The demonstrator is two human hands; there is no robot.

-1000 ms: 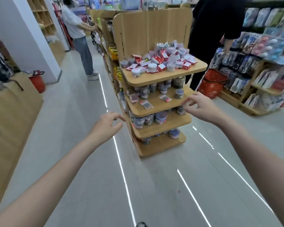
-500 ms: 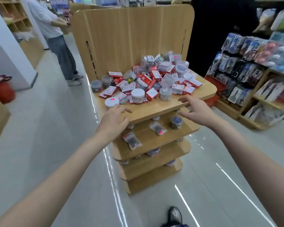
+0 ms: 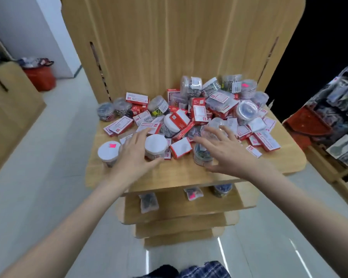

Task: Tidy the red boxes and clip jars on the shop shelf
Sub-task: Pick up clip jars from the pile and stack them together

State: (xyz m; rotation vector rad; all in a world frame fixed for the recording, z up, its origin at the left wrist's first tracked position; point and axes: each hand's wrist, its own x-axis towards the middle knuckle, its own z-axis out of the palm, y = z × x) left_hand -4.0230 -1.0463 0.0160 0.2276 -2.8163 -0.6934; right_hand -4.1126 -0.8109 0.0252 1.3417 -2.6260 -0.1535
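Both hands have come forward onto the top shelf since the earlier frame, when they hung short of its front edge, and the stand now fills the middle of the frame. At centre left, the left hand [image 3: 136, 157] lies with fingers spread between two clear plastic jars with white lids: its thumb touches the nearer white-lidded jar [image 3: 156, 146], while the other white-lidded jar with a pink sticker [image 3: 108, 152] stands just beside its outer edge. It grips neither. At centre right, the right hand [image 3: 225, 151] is spread wide, fingers splayed over a clear round jar of dark clips [image 3: 201, 156] near the shelf front; whether the palm touches it cannot be told.

Beyond the fingers, across the middle of the frame, a jumbled heap of small red-and-white cardboard boxes [image 3: 198, 111] and more clear plastic clip jars [image 3: 246, 112] covers the light wooden top shelf [image 3: 169, 175], piled against the tall wooden back panel [image 3: 179, 43]. Some boxes lie flat, others tilt on one another.

Below, the second wooden shelf [image 3: 189, 207] carries two small clear packets [image 3: 148, 201] and a jar partly hidden by the shelf above. At left, a red bin [image 3: 41, 79] stands on the pale floor. A red basket [image 3: 307, 125] shows at the right edge.
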